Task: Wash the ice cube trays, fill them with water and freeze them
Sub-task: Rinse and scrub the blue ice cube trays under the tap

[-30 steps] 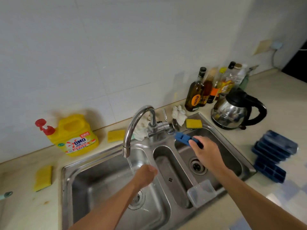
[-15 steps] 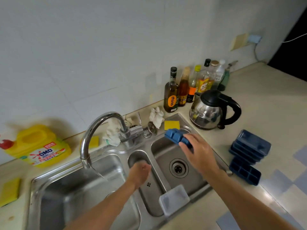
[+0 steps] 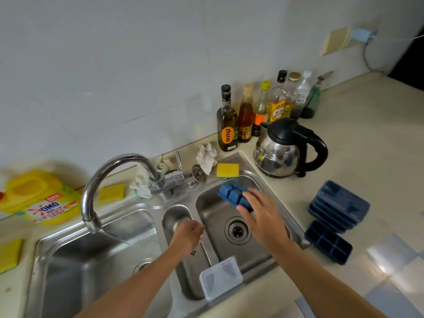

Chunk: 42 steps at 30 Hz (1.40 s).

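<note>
A blue ice cube tray (image 3: 230,194) lies upside down in the right basin (image 3: 257,251) of the steel sink, leaning on the back wall. My right hand (image 3: 260,213) is over its near end, fingers straight and spread, fingertips touching it. My left hand (image 3: 188,234) hovers over the small middle basin (image 3: 183,278), fingers curled under, holding nothing. A stack of blue trays (image 3: 339,204) and one single tray (image 3: 328,242) stand on the counter right of the sink. A thin stream runs from the faucet (image 3: 110,173) into the left basin (image 3: 91,267).
A clear plastic container (image 3: 220,277) sits on the sink's front rim. A steel kettle (image 3: 284,150) and several bottles (image 3: 245,115) stand behind the right basin. A yellow sponge (image 3: 227,170) lies on the back rim. A yellow detergent jug (image 3: 39,198) is far left.
My right hand lowered the blue tray into the right basin and its fingers opened off it. My left hand left the water stream and moved right over the middle basin.
</note>
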{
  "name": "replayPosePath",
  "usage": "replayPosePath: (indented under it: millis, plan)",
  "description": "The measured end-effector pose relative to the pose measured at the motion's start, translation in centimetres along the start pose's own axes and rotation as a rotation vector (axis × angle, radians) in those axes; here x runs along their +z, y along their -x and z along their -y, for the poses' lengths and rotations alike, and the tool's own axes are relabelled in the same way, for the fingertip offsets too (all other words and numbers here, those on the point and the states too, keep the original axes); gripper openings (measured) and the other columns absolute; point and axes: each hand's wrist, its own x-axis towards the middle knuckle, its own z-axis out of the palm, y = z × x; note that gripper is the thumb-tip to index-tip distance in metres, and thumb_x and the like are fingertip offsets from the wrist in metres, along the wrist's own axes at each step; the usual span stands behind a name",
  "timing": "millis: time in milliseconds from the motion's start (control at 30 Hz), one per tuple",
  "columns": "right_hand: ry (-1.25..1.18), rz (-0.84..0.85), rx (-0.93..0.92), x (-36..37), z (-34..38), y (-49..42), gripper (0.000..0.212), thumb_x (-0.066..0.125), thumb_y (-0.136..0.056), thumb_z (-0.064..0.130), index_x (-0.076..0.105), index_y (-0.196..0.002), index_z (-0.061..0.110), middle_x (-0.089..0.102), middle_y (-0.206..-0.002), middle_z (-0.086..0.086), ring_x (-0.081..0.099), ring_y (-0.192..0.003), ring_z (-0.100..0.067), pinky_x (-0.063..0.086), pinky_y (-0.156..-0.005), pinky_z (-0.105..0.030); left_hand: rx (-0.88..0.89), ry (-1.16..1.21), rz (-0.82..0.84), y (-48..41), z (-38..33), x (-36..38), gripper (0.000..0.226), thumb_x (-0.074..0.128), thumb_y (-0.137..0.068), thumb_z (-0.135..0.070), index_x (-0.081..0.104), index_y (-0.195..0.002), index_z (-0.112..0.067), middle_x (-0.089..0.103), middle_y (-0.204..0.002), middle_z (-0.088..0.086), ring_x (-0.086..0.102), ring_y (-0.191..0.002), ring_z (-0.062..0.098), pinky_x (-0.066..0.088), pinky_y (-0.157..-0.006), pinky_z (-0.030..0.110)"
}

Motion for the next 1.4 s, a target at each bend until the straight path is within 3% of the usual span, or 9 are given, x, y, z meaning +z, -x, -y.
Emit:
replayPosePath:
  millis: [133,367,467,600,833,900,1033,1200,1400]
  plan:
    - [0.188,0.629,0.132,1.5,-2.6,4.5,0.048,0.038,-0.106,0.051,0.047,-0.144,0.023,0.048,-0.146,0.002,0.048,-0.129,-0.013,0.045,-0.109,-0.032,0.128,-0.152,0.036,-0.6,-0.2,0.1,0.025,0.053,-0.101,-0.024,0.072,-0.088,-0.014,0.074,-0.085,0.008,0.071,-0.076,0.017,0.054,-0.067,0.022]
    - [0.012,-0.165,-0.064,0.4,0.5,0.5,0.048,0.048,-0.103,0.050,0.060,-0.133,0.014,0.060,-0.135,-0.006,0.056,-0.122,-0.019,0.046,-0.101,-0.027,0.182,-0.255,0.068,-2.8,0.3,0.1,0.029,0.053,-0.098,-0.010,0.067,-0.076,-0.023,0.071,-0.083,-0.001,0.069,-0.083,0.017,0.051,-0.075,0.021]
    - [0.054,-0.010,-0.005,0.6,0.5,0.6,0.049,0.045,-0.104,0.052,0.058,-0.135,0.016,0.057,-0.138,-0.005,0.054,-0.124,-0.018,0.045,-0.102,-0.026,0.212,-0.290,0.037,-3.6,0.3,0.1,0.024,0.052,-0.101,-0.019,0.069,-0.084,-0.024,0.065,-0.083,-0.009,0.061,-0.079,0.010,0.040,-0.068,0.018]
    - [0.167,0.678,0.241,2.0,-0.8,5.1,0.046,0.040,-0.106,0.049,0.049,-0.143,0.023,0.049,-0.145,-0.001,0.049,-0.127,-0.014,0.042,-0.110,-0.031,0.253,-0.255,0.086,-3.9,0.6,-0.1,0.022,0.054,-0.103,-0.032,0.072,-0.103,-0.018,0.070,-0.091,-0.008,0.064,-0.085,0.007,0.052,-0.086,0.027]
    - [0.042,0.029,-0.095,0.6,1.0,1.7,0.048,0.049,-0.102,0.046,0.062,-0.131,0.011,0.059,-0.137,-0.009,0.058,-0.123,-0.021,0.052,-0.102,-0.034,0.238,-0.345,0.010,-4.0,1.1,-0.2,0.019,0.050,-0.103,-0.019,0.067,-0.101,-0.025,0.066,-0.093,-0.010,0.068,-0.096,0.015,0.040,-0.071,0.013]
    - [0.057,0.102,-0.114,0.5,0.8,1.1,0.047,0.049,-0.102,0.045,0.064,-0.129,0.010,0.061,-0.135,-0.009,0.058,-0.122,-0.022,0.053,-0.101,-0.034,0.208,-0.323,-0.026,-3.7,0.9,0.3,0.018,0.051,-0.102,-0.021,0.068,-0.106,-0.025,0.068,-0.095,-0.010,0.068,-0.096,0.015,0.043,-0.074,0.017]
    - [0.080,0.604,0.196,0.7,-1.7,4.4,0.045,0.042,-0.106,0.049,0.053,-0.139,0.021,0.052,-0.138,0.002,0.048,-0.126,-0.017,0.046,-0.107,-0.033,0.158,-0.144,-0.059,-2.0,0.5,2.1,0.013,0.058,-0.099,-0.025,0.067,-0.109,-0.025,0.069,-0.091,-0.012,0.066,-0.083,0.004,0.055,-0.077,0.021]
    - [-0.174,0.381,0.286,-2.9,-3.6,5.6,0.042,0.049,-0.102,0.051,0.059,-0.131,0.022,0.061,-0.117,0.006,0.059,-0.109,-0.013,0.049,-0.093,-0.029,0.121,-0.022,-0.066,1.6,-1.6,6.4,0.022,0.059,-0.099,-0.010,0.060,-0.118,-0.021,0.070,-0.100,0.000,0.063,-0.073,0.007,0.050,-0.062,0.014]
    - [-0.859,0.400,0.830,-9.9,-6.5,4.1,0.040,0.059,-0.098,0.050,0.054,-0.113,0.013,0.073,-0.101,-0.015,0.075,-0.069,-0.022,0.058,-0.056,-0.032,0.202,0.204,-0.194,5.6,-7.9,11.4,0.023,0.067,-0.097,-0.017,0.055,-0.116,-0.021,0.070,-0.106,-0.004,0.069,-0.098,0.015,0.057,-0.079,0.027]
